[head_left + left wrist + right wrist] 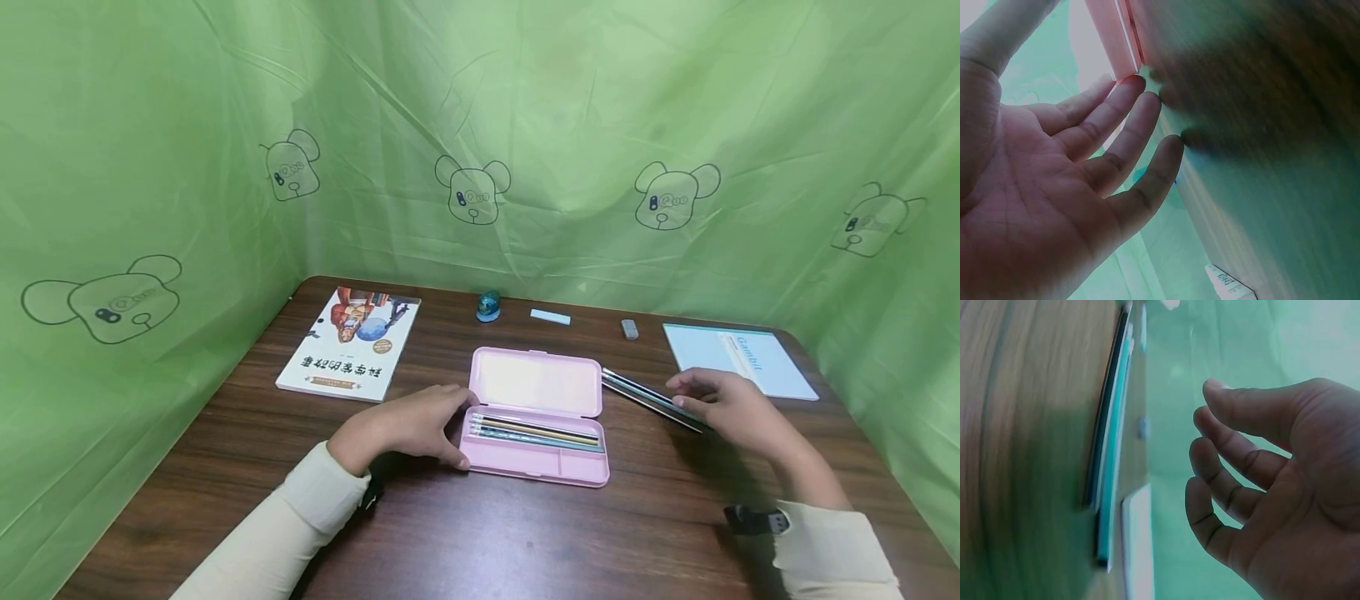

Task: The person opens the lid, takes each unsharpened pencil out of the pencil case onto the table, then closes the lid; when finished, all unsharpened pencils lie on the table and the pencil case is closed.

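Observation:
A pink pencil case (510, 456) lies on the table with its lid (537, 382) folded back. Several pencils (536, 432) lie in its long compartment. At the case's left end is my left hand (420, 422), thumb by the front corner and fingers by the hinge side. In the left wrist view, the fingers of that hand (1085, 162) are extended, with tips at the case edge and the tabletop. My right hand (738, 410) hovers over the near end of loose pencils (637, 392) right of the case. The right wrist view shows its fingers loosely bent, apart from the pencils (1110, 450).
A book (348, 346) lies at the back left. Along the far edge are a blue sharpener (488, 307), a pale blue strip (551, 317) and a grey eraser (629, 329). A light blue notebook (780, 367) is at the right. Green curtains (555, 100) surround the table.

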`<action>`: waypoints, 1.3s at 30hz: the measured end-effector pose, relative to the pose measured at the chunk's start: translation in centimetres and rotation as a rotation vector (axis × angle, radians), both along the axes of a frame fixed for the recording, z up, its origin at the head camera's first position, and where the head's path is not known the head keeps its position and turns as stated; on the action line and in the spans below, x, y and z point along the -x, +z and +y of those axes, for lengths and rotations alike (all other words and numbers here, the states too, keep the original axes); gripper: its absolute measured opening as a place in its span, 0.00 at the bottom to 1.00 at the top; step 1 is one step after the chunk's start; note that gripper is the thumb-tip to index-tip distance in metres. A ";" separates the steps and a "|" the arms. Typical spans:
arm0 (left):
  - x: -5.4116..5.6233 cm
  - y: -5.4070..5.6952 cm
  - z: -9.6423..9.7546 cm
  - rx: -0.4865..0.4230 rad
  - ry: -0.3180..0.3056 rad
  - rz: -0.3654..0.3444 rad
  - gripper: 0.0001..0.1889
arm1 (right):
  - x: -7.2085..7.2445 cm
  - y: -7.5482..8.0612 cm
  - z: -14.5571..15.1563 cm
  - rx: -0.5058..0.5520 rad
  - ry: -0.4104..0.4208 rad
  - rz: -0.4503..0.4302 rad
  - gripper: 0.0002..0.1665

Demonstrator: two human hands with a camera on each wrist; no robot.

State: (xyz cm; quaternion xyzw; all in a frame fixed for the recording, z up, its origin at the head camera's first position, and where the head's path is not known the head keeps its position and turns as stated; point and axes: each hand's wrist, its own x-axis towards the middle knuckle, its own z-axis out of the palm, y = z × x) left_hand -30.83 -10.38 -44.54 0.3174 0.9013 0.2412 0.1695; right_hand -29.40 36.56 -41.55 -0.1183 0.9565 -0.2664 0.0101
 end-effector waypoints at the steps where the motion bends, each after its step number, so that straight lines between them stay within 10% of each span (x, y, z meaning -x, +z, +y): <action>1: 0.0 0.0 0.0 0.000 0.001 -0.002 0.43 | -0.1 0.2 -0.7 0.001 0.010 0.003 0.09; 17: -0.2 0.2 0.0 -0.005 0.002 -0.006 0.43 | -2.4 -0.9 -10.4 0.026 0.276 -0.054 0.13; 39: 0.1 0.0 0.0 -0.009 0.003 -0.015 0.41 | -2.3 -3.1 -11.8 -0.079 0.339 -0.002 0.17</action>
